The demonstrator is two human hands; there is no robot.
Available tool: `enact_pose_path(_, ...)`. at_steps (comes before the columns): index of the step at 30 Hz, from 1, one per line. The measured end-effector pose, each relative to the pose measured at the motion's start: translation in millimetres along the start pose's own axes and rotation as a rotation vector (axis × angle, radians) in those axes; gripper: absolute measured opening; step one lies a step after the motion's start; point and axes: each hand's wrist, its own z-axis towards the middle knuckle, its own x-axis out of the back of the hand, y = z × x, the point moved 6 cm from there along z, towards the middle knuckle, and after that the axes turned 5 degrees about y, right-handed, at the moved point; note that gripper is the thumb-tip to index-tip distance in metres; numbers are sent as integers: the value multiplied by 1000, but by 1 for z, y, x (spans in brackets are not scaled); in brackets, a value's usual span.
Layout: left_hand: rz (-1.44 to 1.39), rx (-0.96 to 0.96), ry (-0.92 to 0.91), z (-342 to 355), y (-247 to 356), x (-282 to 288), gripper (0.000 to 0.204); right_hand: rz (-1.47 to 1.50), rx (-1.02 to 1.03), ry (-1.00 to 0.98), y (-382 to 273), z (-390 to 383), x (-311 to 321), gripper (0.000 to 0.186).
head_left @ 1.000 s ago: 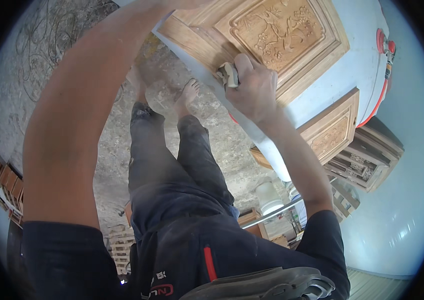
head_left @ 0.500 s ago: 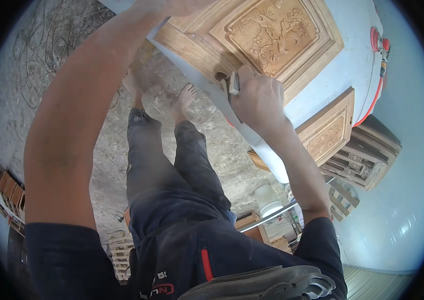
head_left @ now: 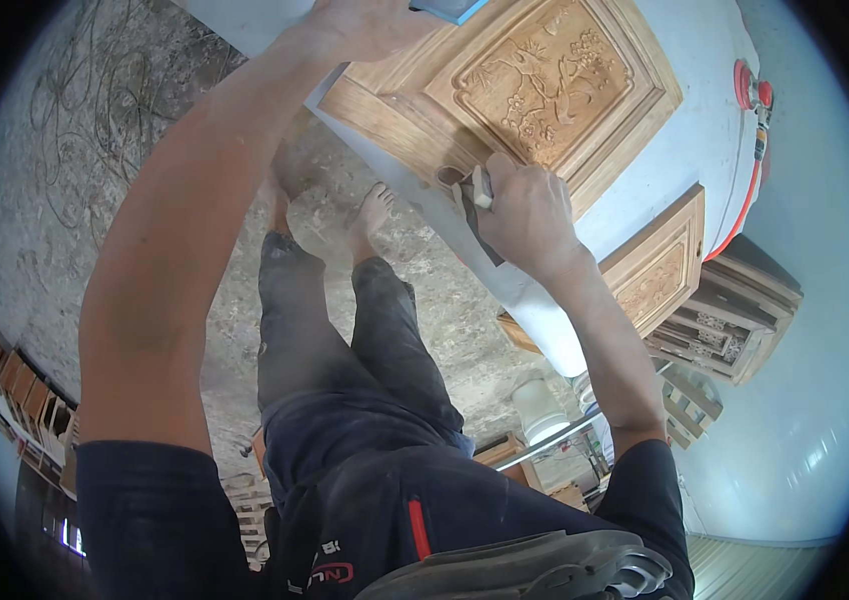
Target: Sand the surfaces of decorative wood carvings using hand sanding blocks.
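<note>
Brown carved wooden panel (head_left: 545, 85) lies on the white counter (head_left: 635, 200), the right hand (head_left: 533, 215) grasping a pale folded pad (head_left: 483, 187) at its near edge, the left hand (head_left: 370, 25), its grip impossible to tell, beside a blue-edged object (head_left: 453, 8).

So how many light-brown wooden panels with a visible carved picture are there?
2: one light-brown carved wooden panel beside the right hand; a second panel partly behind the right forearm. Others may be hidden.
</note>
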Motion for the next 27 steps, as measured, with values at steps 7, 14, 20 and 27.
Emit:
enact_pose_path(7,254,13,-56,12,7,-4,88,72,26,223,-5,0,-6,23)
enact_pose_path(14,219,33,39,19,-15,-1,87,24,-79,-96,0,6,-8,22)
enact_pose_path(20,247,-8,144,32,-16,-4,86,163,-171,279,-3,-22,-9,24)
enact_pose_path(27,-643,-1395,680,13,-9,19,82,869,-617,197,56,-132,37,24)
